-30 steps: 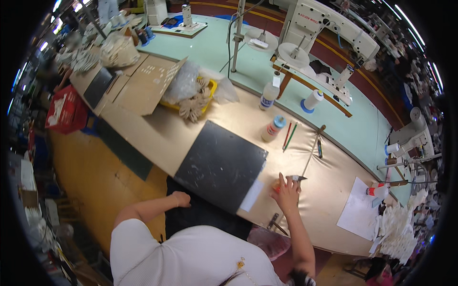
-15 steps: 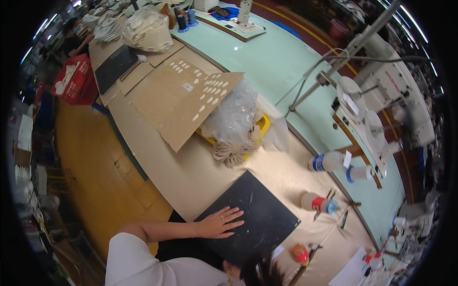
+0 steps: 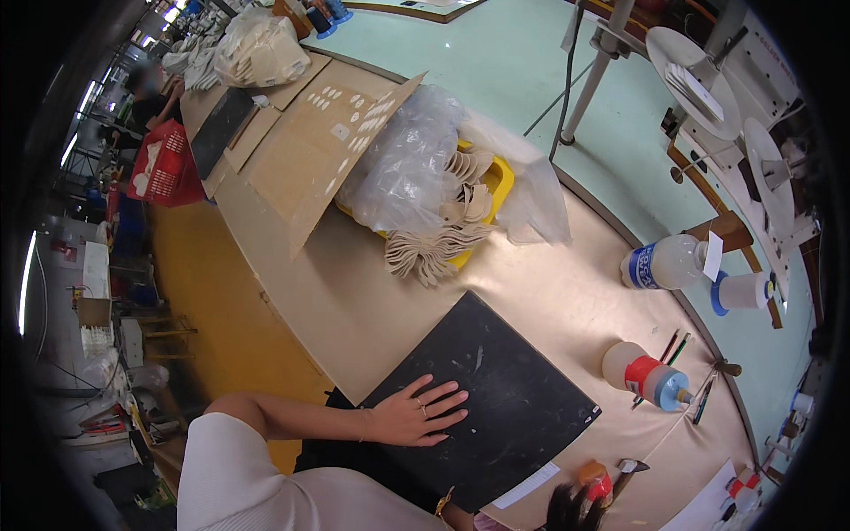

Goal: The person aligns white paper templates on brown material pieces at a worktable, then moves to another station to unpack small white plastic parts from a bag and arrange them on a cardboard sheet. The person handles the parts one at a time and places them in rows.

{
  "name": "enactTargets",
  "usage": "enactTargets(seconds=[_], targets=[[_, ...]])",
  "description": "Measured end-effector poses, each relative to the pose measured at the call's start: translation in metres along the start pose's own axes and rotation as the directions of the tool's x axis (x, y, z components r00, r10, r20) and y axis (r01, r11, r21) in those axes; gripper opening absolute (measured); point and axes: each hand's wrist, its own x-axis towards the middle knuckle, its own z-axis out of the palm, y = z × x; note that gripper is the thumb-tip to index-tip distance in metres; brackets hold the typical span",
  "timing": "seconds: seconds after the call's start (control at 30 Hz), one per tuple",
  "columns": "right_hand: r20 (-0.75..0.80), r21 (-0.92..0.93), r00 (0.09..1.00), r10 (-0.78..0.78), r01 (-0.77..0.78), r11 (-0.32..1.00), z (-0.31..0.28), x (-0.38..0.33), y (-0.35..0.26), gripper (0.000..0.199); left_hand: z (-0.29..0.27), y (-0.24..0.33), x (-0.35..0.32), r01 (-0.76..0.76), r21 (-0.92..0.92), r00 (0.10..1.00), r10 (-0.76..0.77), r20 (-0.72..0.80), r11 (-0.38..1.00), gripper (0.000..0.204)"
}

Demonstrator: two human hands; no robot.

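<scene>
My left hand (image 3: 418,412) lies flat on a square black board (image 3: 496,380), fingers spread, a ring on one of them. Nothing is held in it. At the lower edge, beside the board, a gold band (image 3: 444,503) and a bit of skin show, perhaps my right wrist; the fingers of that hand are hidden. Beyond the board stands a yellow tray (image 3: 505,181). It holds stacked beige cut pieces (image 3: 436,251), partly covered by a clear plastic bag (image 3: 403,159). A brown cardboard sheet (image 3: 301,168) with rows of white ovals leans against the bag.
To the right are a glue bottle (image 3: 645,375) with a red label, pencils (image 3: 677,347) and a larger clear bottle (image 3: 660,264). A brush (image 3: 630,473) lies at the lower right, near dark hair. Sewing machinery (image 3: 753,150) stands far right; a red basket (image 3: 166,164), far left.
The view has shifted and come closer to the table, so the tray contents show more. My left hand still rests on the black board. A gold band now shows at the lower edge.
</scene>
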Motion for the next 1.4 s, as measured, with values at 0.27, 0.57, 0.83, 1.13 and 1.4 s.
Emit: enactTargets(seconds=[0.27,0.57,0.83,1.13,1.4], targets=[[0.042,0.014,0.999,-0.009,0.008,1.000,0.003,0.003,0.013,0.030,0.002,0.002,-0.002,0.002,-0.033,1.000,-0.001,0.030,0.999,0.057],[0.046,-0.001,0.997,-0.064,0.064,0.998,0.027,-0.004,0.021,0.033,0.000,0.004,-0.007,-0.018,0.000,1.000,0.018,0.005,1.000,0.056],[-0.017,-0.029,0.997,-0.077,0.076,0.997,0.068,-0.017,0.027,0.035,0.000,0.000,-0.008,-0.051,0.041,0.991,0.056,-0.123,0.998,0.055],[-0.030,0.008,0.982,-0.185,0.185,0.983,0.095,-0.004,0.040,0.038,-0.035,-0.038,-0.016,-0.389,-0.807,0.722,-0.691,0.033,-0.445,0.036],[0.341,0.283,0.930,-0.137,0.038,0.958,-0.011,-0.108,0.026,0.043,-0.086,-0.126,-0.062,-0.622,-0.464,0.714,-0.700,-0.005,-0.631,0.034]])
